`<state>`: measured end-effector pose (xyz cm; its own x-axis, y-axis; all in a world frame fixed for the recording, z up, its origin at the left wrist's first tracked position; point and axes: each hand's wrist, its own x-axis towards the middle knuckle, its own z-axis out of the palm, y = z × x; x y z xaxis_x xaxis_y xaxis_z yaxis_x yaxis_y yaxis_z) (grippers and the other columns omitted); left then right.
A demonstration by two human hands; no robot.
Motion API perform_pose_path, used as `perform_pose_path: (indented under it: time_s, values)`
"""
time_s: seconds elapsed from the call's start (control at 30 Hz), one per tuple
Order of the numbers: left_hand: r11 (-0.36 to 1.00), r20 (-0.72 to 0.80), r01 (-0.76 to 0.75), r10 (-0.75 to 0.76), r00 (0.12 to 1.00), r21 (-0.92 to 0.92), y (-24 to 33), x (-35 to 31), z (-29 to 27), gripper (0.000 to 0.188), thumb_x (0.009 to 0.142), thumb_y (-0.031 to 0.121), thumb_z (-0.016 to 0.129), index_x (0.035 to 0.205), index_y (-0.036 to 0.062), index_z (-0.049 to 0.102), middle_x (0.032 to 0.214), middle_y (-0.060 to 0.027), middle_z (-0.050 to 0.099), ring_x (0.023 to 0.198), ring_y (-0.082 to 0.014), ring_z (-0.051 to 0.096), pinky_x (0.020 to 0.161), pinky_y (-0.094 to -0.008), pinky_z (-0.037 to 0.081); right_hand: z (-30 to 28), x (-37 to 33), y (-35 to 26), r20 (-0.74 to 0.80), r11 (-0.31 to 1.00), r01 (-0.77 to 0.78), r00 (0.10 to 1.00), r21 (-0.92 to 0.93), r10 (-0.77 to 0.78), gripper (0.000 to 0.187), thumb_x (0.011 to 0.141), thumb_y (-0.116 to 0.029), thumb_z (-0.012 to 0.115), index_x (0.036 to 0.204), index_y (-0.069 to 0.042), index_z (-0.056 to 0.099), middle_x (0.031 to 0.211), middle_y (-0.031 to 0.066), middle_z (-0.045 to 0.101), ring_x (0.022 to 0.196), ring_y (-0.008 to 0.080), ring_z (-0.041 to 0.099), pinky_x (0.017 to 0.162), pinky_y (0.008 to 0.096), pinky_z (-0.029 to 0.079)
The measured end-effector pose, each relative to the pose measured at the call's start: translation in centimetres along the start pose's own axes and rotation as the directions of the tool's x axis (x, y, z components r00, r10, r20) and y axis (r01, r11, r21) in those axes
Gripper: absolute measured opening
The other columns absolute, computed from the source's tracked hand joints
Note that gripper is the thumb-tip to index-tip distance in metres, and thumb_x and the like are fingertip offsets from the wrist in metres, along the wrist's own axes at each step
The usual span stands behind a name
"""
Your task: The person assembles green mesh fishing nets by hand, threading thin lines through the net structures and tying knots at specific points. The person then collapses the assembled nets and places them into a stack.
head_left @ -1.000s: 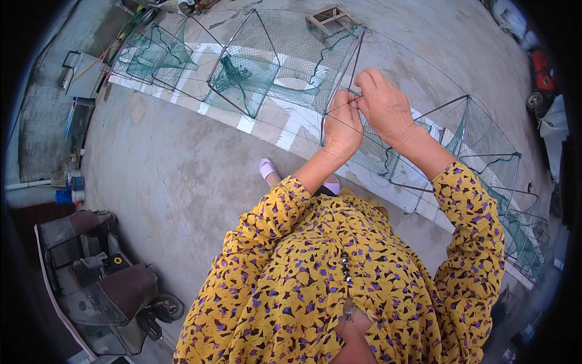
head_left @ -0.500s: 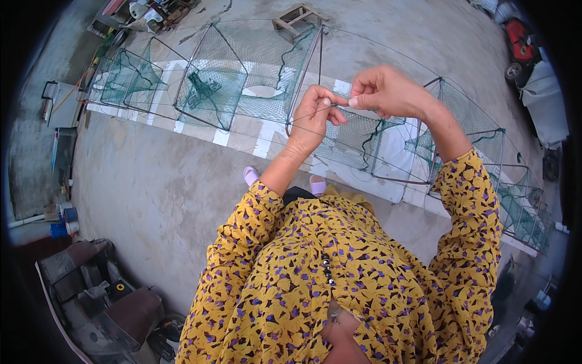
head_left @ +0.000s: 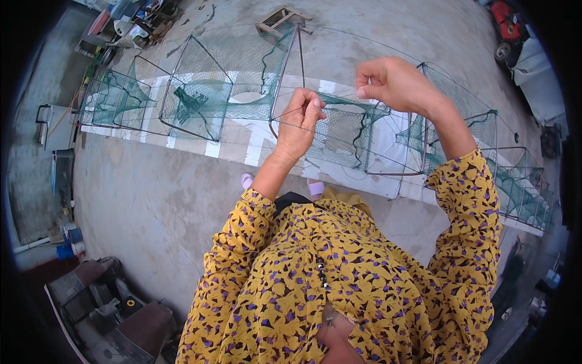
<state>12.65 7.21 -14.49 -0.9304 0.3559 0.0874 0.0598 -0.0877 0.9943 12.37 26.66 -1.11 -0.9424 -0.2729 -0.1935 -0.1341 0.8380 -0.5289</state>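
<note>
A long fish trap of green netting [head_left: 339,134] on square brown rod frames [head_left: 395,174] stretches from left to right in front of me. My left hand [head_left: 298,121] is closed at the middle of it, thumb and forefinger pinching the netting's upper edge beside a frame. Apart from it, to the right and farther up, my right hand [head_left: 397,85] is raised over the netting with its fingertips pressed together. What those fingertips hold, perhaps a fine thread, is too small to make out. Dark green cord [head_left: 362,138] hangs in a wavy line down the mesh.
Under the trap lies a pale striped sheet [head_left: 239,150] on the concrete floor [head_left: 139,182]. A small wooden stool [head_left: 282,21] stands beyond it. A vehicle with brown seats [head_left: 142,321] is at lower left, and a red wheeled machine [head_left: 504,23] at far right.
My right hand has drawn away from my left, widening the gap between them. The left still pinches the netting. The whole view has shifted slightly.
</note>
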Motion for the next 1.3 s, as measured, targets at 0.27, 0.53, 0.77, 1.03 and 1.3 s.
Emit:
perform_pose_path:
  time_s: [0.27, 0.53, 0.77, 1.03, 1.3]
  values:
    - [0.996, -0.026, 0.025, -0.027, 0.999, -0.081, -1.0, 0.1, 0.1, 0.013, 0.09, 0.004, 0.043, 0.103, 0.0012, 0.045, 0.09, -0.0078, 0.055, 0.069, -0.0095, 0.052, 0.067, -0.0214, 0.045, -1.6, -1.6, 1.8, -0.041, 0.982, -0.118, 0.993, -0.145, 0.113, 0.014, 0.072, -0.016, 0.065, 0.075, -0.005, 0.058, 0.071, 0.0113, 0.06, 0.067, 0.0266, 0.057, 0.06, 0.0369, 0.043]
    - [0.995, -0.152, 0.097, -0.092, 0.984, 0.026, -0.1, -0.1, 0.5, 0.02, 0.08, 0.011, 0.062, 0.093, 0.0027, 0.05, 0.081, -0.0035, 0.055, 0.061, -0.0072, 0.05, 0.057, -0.0208, 0.044, -3.7, -2.5, 0.1, -0.402, 0.967, -0.161, 0.913, -0.2, 0.069, 0.02, 0.073, -0.02, 0.064, 0.071, -0.003, 0.054, 0.062, 0.0107, 0.057, 0.057, 0.0236, 0.056, 0.055, 0.0335, 0.042]
    - [0.84, -0.087, 0.078, -0.037, 0.996, 0.537, -0.2, 0.3, -0.1, 0.02, 0.072, 0.009, 0.066, 0.087, 0.0043, 0.053, 0.078, -0.0021, 0.054, 0.06, -0.0058, 0.049, 0.056, -0.0205, 0.043, 0.0, 1.1, -1.7, -0.279, 0.676, 0.112, 0.949, 0.729, 0.144, 0.018, 0.078, -0.019, 0.063, 0.074, -0.004, 0.053, 0.065, 0.0033, 0.058, 0.058, 0.0063, 0.054, 0.048, 0.0199, 0.044]
    - [0.905, -0.165, 0.407, -0.385, 0.908, 0.124, -0.9, 0.6, -0.4, 0.008, 0.078, 0.008, 0.057, 0.081, 0.0007, 0.056, 0.072, -0.0035, 0.059, 0.058, -0.0072, 0.052, 0.052, -0.0202, 0.042, 5.8, 2.9, -1.2, -0.096, 0.828, -0.018, 0.992, 0.561, 0.087, 0.012, 0.078, -0.011, 0.064, 0.08, 0.0, 0.061, 0.071, 0.0017, 0.06, 0.064, 0.0073, 0.055, 0.058, 0.0223, 0.045]
    - [0.836, -0.106, 0.533, -0.546, 0.831, -0.129, -0.6, 1.3, -0.7, 0.014, 0.084, 0.013, 0.051, 0.085, -0.0012, 0.054, 0.073, -0.005, 0.059, 0.054, -0.0075, 0.049, 0.049, -0.0197, 0.039, 9.0, 3.2, 0.8, -0.037, 0.953, -0.144, 0.987, 0.268, 0.159, 0.006, 0.077, -0.005, 0.06, 0.08, 0.0, 0.06, 0.069, 0.0059, 0.061, 0.064, 0.0108, 0.058, 0.06, 0.0246, 0.046]
